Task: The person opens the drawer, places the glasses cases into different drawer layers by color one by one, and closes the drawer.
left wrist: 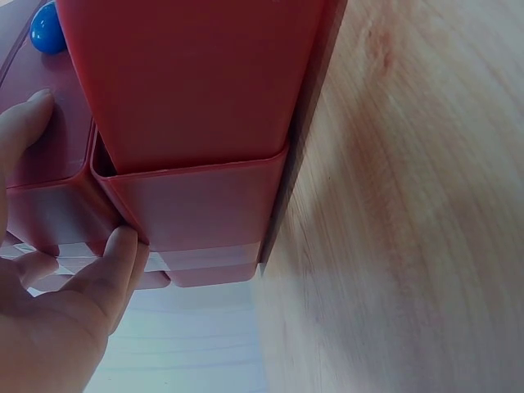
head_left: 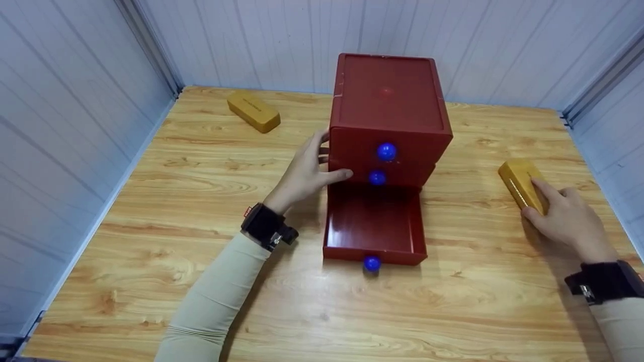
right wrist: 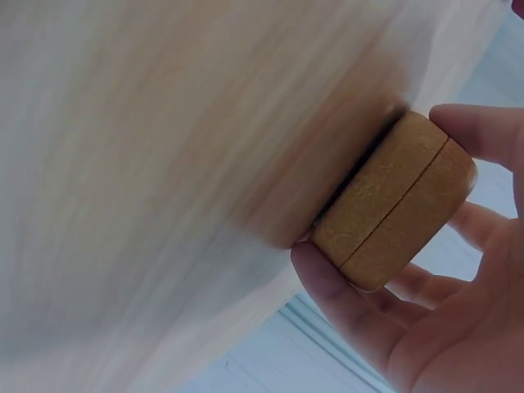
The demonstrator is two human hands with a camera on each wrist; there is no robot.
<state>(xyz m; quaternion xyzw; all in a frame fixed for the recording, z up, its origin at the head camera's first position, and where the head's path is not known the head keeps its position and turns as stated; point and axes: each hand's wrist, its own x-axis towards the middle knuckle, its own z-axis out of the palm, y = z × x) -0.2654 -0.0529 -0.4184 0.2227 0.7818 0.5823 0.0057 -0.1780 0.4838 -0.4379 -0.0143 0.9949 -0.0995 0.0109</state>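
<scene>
A red drawer cabinet [head_left: 390, 108] with blue ball knobs stands on the table, its bottom drawer [head_left: 347, 254] pulled out and the drawers above it closed. My left hand [head_left: 304, 173] grips the cabinet's left side, thumb on the front face beside the middle knob [head_left: 377, 177] and fingers along the side wall, as the left wrist view shows. Over on the right, my right hand [head_left: 568, 216] holds a mustard-yellow glasses case [head_left: 520, 181] between thumb and fingers. In the right wrist view the case [right wrist: 393, 205] shows its end with a seam, close to the tabletop.
A second yellow glasses case [head_left: 254, 111] lies at the back left of the wood-grain table [head_left: 166, 241]. Pale panelled walls [head_left: 261, 40] close off the back and both sides. The open drawer juts toward the front, its blue knob [head_left: 372, 264] foremost.
</scene>
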